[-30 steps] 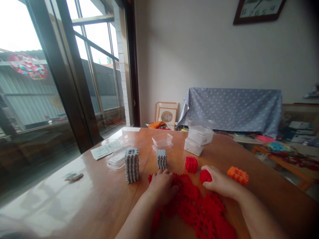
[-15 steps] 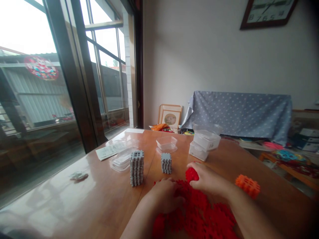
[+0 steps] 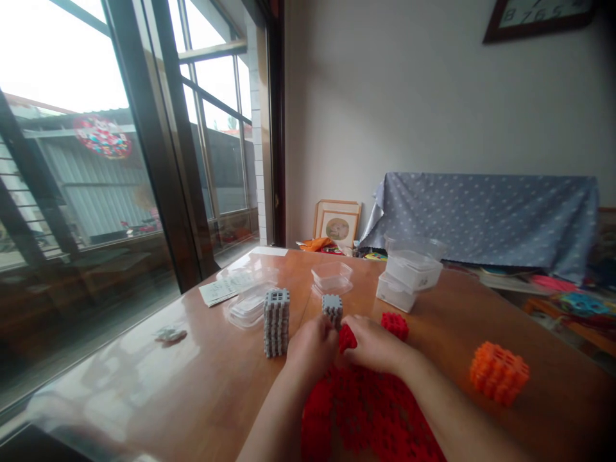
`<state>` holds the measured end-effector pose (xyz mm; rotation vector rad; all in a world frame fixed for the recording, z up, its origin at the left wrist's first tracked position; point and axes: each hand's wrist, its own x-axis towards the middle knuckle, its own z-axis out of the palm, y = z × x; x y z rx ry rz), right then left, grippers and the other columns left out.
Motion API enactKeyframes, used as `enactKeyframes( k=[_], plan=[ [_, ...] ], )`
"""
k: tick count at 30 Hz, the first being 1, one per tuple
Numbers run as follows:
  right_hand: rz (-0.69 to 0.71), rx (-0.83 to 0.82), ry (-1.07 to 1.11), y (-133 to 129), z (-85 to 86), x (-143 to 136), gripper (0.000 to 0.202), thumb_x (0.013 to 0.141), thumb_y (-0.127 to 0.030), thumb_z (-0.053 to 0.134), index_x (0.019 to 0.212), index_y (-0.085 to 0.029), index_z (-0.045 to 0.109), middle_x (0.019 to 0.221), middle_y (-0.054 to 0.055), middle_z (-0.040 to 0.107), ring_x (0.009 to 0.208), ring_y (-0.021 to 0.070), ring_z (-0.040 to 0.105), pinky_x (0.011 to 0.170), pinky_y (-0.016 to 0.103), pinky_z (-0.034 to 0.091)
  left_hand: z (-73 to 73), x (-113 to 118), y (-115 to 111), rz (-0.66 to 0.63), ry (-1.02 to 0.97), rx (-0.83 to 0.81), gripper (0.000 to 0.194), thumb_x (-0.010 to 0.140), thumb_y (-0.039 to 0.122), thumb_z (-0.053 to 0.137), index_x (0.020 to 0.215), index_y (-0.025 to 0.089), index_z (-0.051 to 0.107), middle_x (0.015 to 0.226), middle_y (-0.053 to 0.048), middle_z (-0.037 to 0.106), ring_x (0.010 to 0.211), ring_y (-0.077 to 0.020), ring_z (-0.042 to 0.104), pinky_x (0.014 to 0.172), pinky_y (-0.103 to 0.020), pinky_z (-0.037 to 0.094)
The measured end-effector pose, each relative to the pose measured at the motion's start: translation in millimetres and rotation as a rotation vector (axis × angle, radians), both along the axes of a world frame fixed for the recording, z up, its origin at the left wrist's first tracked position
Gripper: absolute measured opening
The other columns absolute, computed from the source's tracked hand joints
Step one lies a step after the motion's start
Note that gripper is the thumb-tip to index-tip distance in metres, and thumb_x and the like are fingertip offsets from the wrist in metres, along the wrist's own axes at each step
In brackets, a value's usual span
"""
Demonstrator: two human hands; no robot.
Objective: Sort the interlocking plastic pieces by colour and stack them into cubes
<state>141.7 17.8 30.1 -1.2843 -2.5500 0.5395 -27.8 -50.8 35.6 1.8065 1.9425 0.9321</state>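
Observation:
My right hand point(image 3: 373, 343) is closed around a small stack of red toothed plastic tiles point(image 3: 347, 339), held above the table. Close beside it, my left hand point(image 3: 314, 346) has its fingers pinched together at the stack's left side; whatever is between them is hidden. Below both hands spreads a pile of loose red toothed tiles point(image 3: 380, 410), partly covered by my forearms. A second red stack point(image 3: 394, 326) stands just beyond my right hand. Behind my hands is a short grey stack point(image 3: 332, 307), its lower part covered. A taller grey stack point(image 3: 276, 324) rises left of my left hand.
An orange stack point(image 3: 499, 373) lies at the right. Clear plastic containers point(image 3: 332, 277) and piled white boxes point(image 3: 397, 292) stand farther back. Paper sheets point(image 3: 224, 289) and clear lids point(image 3: 253, 305) lie at the left, with a small packet point(image 3: 170, 335) nearer. The wooden table point(image 3: 192, 391) has a glossy top.
My left hand has risen from the red pile, and my right hand has moved left with the red tiles, bringing both together. The view has shifted slightly left.

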Motion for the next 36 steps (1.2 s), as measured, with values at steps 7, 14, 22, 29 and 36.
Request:
enactKeyframes(
  k=[7, 14, 22, 29, 36],
  plan=[
    [0.03, 0.061, -0.036, -7.7, -14.6, -17.4, 0.032, 0.072, -0.031, 0.072, 0.099, -0.021, 0.061, 0.102, 0.009, 0.065, 0.098, 0.0262, 0.06, 0.077, 0.03, 0.038, 2.0, 1.6, -2.1, 0.066, 0.192, -0.131, 0.023, 0.095, 0.031, 0.039, 0.098, 0.022, 0.06, 0.097, -0.008, 0.072, 0.086, -0.0227, 0.067, 0.063, -0.028, 0.037],
    [0.023, 0.085, -0.074, -6.2, -17.1, -18.3, 0.03, 0.074, -0.03, 0.069, 0.101, -0.02, 0.059, 0.105, 0.011, 0.064, 0.102, 0.0276, 0.059, 0.08, 0.032, 0.038, -6.8, 1.1, 2.7, 0.039, 0.283, -0.237, 0.024, 0.09, 0.022, 0.041, 0.108, 0.019, 0.056, 0.106, -0.014, 0.073, 0.094, -0.0287, 0.07, 0.073, -0.034, 0.048],
    [0.023, 0.085, -0.074, -9.1, -20.8, -21.1, 0.033, 0.073, -0.028, 0.069, 0.102, -0.02, 0.058, 0.106, 0.011, 0.063, 0.102, 0.0283, 0.059, 0.08, 0.033, 0.038, -11.3, -1.6, 4.9, -0.014, 0.306, -0.234, 0.025, 0.095, 0.028, 0.037, 0.106, 0.02, 0.058, 0.105, -0.014, 0.073, 0.095, -0.0295, 0.071, 0.074, -0.036, 0.051],
    [0.049, 0.055, -0.003, -12.2, -19.1, -25.4, 0.037, 0.078, -0.029, 0.067, 0.112, -0.02, 0.056, 0.111, 0.011, 0.063, 0.107, 0.0264, 0.06, 0.084, 0.032, 0.042, -8.9, -2.0, 4.2, 0.006, 0.264, -0.234, 0.029, 0.094, 0.027, 0.038, 0.108, 0.016, 0.061, 0.105, -0.017, 0.073, 0.094, -0.0287, 0.071, 0.073, -0.033, 0.048],
    [0.045, 0.014, 0.105, -11.0, -20.4, -15.6, 0.079, 0.071, -0.042, 0.078, 0.14, -0.021, 0.046, 0.136, 0.015, 0.054, 0.122, 0.0303, 0.057, 0.097, 0.036, 0.045, -11.5, -4.1, 6.5, 0.018, 0.181, -0.237, 0.027, 0.09, 0.026, 0.047, 0.107, 0.016, 0.065, 0.098, -0.013, 0.074, 0.087, -0.0259, 0.069, 0.068, -0.028, 0.043]
  ],
)
